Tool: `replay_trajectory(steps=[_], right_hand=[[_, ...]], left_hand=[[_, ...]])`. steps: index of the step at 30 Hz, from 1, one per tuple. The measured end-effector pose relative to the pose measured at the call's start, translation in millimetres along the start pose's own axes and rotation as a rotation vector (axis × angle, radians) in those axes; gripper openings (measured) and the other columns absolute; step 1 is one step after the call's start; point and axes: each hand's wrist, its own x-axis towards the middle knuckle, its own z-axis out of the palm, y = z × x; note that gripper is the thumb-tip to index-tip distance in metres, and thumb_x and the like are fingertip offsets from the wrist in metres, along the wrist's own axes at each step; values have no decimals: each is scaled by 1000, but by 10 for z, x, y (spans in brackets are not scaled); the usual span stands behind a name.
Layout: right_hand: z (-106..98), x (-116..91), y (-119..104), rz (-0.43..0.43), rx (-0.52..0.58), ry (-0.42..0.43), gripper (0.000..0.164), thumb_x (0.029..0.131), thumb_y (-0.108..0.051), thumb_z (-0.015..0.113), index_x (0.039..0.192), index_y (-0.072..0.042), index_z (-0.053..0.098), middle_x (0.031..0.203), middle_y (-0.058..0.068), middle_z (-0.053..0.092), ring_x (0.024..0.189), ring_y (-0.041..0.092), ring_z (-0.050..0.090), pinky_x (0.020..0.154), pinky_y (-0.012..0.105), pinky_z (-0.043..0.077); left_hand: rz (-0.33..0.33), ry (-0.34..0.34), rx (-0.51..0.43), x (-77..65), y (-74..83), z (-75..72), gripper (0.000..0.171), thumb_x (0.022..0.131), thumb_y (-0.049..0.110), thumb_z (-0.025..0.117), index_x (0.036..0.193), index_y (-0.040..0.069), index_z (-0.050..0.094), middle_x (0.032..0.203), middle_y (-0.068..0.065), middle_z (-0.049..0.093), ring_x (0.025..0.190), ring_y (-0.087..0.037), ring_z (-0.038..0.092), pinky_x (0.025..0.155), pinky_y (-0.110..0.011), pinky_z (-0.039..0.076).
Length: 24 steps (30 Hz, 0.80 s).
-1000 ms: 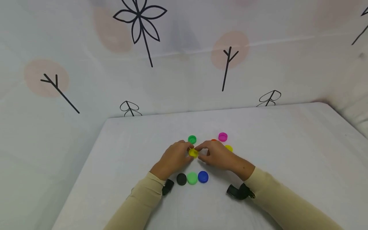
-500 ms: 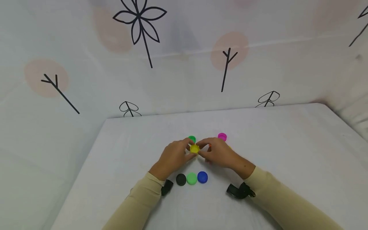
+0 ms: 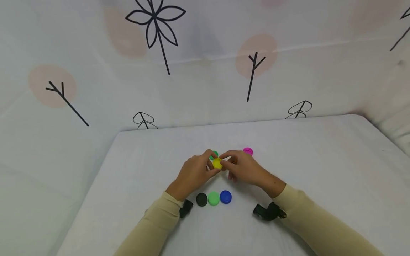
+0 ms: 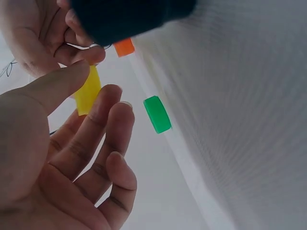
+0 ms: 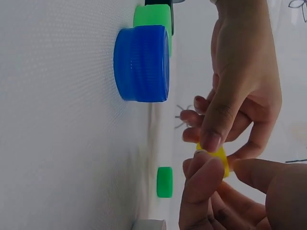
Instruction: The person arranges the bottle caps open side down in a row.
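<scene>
Yellow cap: near the centre of the head view, yellow cap (image 3: 217, 163) held clear of the white table (image 3: 320, 160), between both hands' fingertips.
Row of caps: black cap (image 3: 201, 199), light green cap (image 3: 214, 198) and blue cap (image 3: 225, 197) stand side by side at lower centre, apart from the hands.
Loose caps: green cap (image 3: 214, 154) partly behind the left fingers, pink cap (image 3: 248, 151) beyond the right hand, orange cap (image 4: 124, 47) at the left wrist view's top; none gripped.
Progress: handling seems midway; the yellow one is not yet set down.
Left hand: left hand (image 3: 193, 174) pinches it between thumb and fingers, from picture left.
Right hand: right hand (image 3: 245, 169) appears to pinch its right edge, thumb and finger astride it.
</scene>
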Motion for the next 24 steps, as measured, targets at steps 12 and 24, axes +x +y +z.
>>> replay_trajectory(steps=[12,24], right_hand=[[-28,21,13,66,124,48,31,103,-30,57,122,-8,67,95,13,73,67,23,68,62,31,58],[-48,27,-2,76,141,48,27,101,-28,60,119,-9,67,95,16,73,68,23,68,63,34,58]], left_hand=[[63,78,-4,-2,18,-9,38,90,27,77,121,16,58,89,1,73,76,-9,65,67,-18,51],[44,74,-14,-3,12,-15,26,100,29,61,123,17,58,94,1,75,82,-9,67,70,-20,53]])
